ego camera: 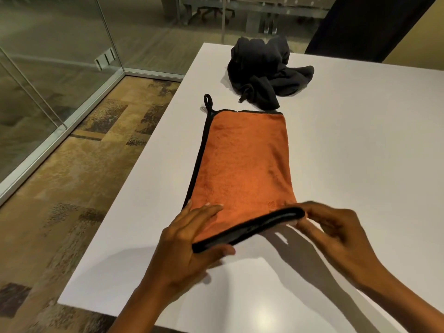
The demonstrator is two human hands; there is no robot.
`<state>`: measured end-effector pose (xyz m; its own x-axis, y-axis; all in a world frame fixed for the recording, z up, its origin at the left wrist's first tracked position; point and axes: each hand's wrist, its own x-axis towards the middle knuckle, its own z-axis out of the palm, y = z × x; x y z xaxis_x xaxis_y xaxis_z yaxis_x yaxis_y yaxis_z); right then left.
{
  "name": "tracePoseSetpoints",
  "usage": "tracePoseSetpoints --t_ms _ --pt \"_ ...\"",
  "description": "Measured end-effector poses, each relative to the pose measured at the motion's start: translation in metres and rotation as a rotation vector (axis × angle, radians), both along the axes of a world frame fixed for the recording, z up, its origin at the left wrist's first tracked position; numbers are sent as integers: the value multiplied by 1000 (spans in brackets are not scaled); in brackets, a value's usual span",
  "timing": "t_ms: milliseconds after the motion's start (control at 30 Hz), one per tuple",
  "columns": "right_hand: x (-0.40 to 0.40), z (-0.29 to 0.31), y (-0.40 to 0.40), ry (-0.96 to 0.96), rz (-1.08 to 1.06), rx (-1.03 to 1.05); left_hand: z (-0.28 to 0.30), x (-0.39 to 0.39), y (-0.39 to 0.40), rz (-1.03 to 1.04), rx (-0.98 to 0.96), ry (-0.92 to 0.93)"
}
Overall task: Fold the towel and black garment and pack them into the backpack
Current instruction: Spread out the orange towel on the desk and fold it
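Observation:
An orange towel (245, 159) with black edging and a black hanging loop at its far left corner lies folded lengthwise on the white table (360, 140). Its near edge is lifted off the table. My left hand (189, 246) pinches the near left corner, fingers on top and thumb under the black edge. My right hand (334, 227) pinches the near right corner. A crumpled black garment (266, 70) sits in a heap beyond the towel's far end. No backpack is in view.
The table's left edge runs diagonally close to the towel, with patterned carpet (72, 179) below. A glass partition (48, 56) stands at the left. A dark panel (360, 25) rises behind the table's far right.

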<state>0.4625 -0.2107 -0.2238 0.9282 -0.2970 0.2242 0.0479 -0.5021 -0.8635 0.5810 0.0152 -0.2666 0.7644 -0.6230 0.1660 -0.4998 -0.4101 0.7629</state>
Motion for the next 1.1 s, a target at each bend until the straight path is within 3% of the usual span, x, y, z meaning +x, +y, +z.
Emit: tracePoseSetpoints --t_ms 100,200,267,367,500,867,1100 --pt "16 11 3 -54 -76 212 8 -1 -1 -11 77 -108" --pt "30 16 -1 -92 -160 325 13 7 -10 30 -57 -300" --pt "39 19 -8 -112 -204 368 24 19 -16 103 -247 -195" --pt "60 28 -21 -146 -274 456 51 45 -31 235 -533 165" --pt "96 41 -45 -153 -333 506 71 95 -59 272 -647 313" --pt "206 1 -115 -12 -625 405 33 215 -153 498 -410 319" --pt "234 -32 -138 118 -787 139 7 236 -178 499 -91 21"
